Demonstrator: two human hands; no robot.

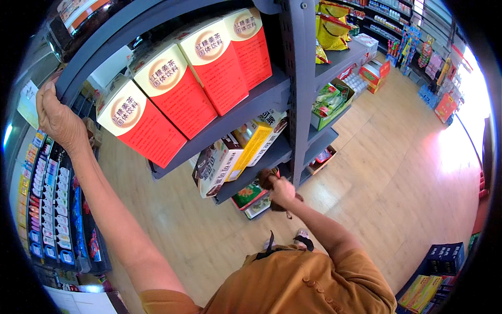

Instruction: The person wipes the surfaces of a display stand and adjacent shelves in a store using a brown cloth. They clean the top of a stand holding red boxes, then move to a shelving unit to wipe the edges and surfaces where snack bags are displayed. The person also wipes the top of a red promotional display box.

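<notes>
My left hand is raised at the left, its fingers curled over the end of the dark grey upper shelf. My right hand is closed around a bunched brown cloth, close to the lower shelves and the perforated metal upright. Part of the cloth hangs below my fist. Several red and cream cartons of ginger tea drink stand in a row on the shelf between my hands. Under them, white and yellow snack boxes lie tilted on a lower shelf.
Yellow snack bags and a green display box occupy the adjoining shelves. Bottle-filled racks line the left side. Stacked cartons sit at the lower right. Wood-look flooring runs between the displays.
</notes>
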